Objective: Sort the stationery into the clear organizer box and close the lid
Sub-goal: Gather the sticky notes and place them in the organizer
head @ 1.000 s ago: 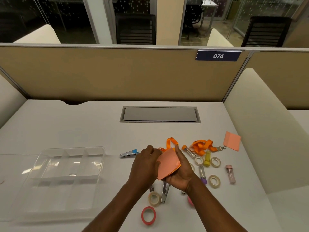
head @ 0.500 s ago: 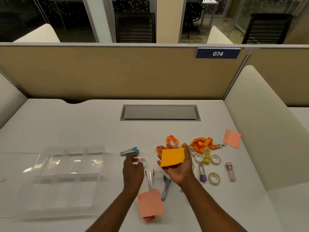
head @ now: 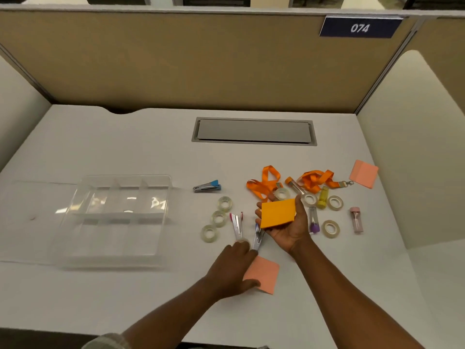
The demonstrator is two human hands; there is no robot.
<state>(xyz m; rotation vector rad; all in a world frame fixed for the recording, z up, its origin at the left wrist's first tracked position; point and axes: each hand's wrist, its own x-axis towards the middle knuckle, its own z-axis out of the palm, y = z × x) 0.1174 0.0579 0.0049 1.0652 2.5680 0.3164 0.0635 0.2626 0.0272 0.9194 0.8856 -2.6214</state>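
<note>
Progress: clear plastic compartmented organizer box (head: 118,217), left of frame, empty; all stationery on bench (head: 125,137).
Right hand (head: 286,222): fingers grasping orange sticky-note pad (head: 278,212).
Left hand (head: 232,267): fingers pinching pink sticky-note pad (head: 264,273).

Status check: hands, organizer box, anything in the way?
Right hand holds orange sticky pad. Left hand on pink pad. Organizer box open, empty. Nothing in the way.
</note>
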